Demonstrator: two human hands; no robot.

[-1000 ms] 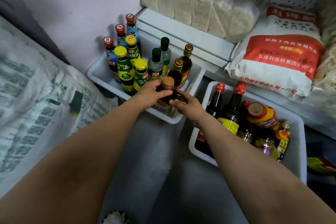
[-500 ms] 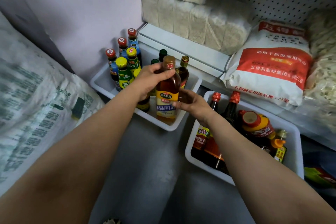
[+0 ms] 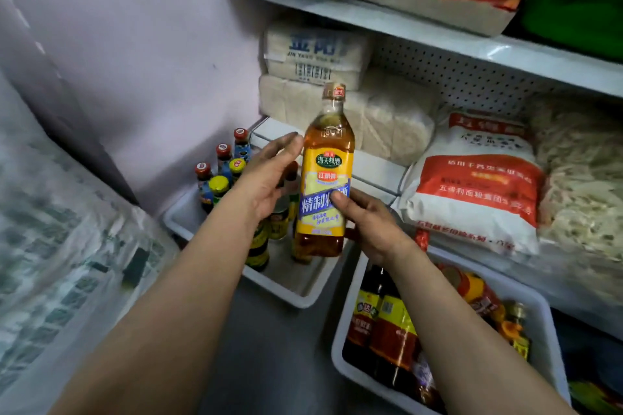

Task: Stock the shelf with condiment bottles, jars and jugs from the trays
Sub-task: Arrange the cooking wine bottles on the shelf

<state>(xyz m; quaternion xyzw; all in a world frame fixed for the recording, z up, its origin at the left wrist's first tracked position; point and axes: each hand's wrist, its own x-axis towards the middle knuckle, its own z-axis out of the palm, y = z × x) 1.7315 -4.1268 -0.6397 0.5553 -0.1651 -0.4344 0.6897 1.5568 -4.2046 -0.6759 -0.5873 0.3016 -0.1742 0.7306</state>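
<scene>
An amber cooking-wine bottle (image 3: pixel 325 185) with a yellow and blue label stands upright in the air above the left white tray (image 3: pixel 296 296). My right hand (image 3: pixel 369 221) grips it at the lower label, thumb across the front. My left hand (image 3: pixel 269 178) lies beside the bottle's left shoulder with straight fingers, fingertips at the glass. Several small bottles (image 3: pixel 219 184) with red and yellow caps stand at the back of the left tray. The right white tray (image 3: pixel 338 330) holds dark sauce bottles (image 3: pixel 387 330) and jars.
The lower shelf (image 3: pixel 371 167) carries noodle packs (image 3: pixel 371 118) and a red-and-white flour sack (image 3: pixel 472 185). An upper shelf (image 3: pixel 438 34) holds bags and boxes. A large printed sack (image 3: pixel 67 246) fills the left side. Grey floor lies between the trays.
The bottle has risen out of the left tray to shelf height. My right hand has taken it by the label; my left hand has let go of the neck and opened.
</scene>
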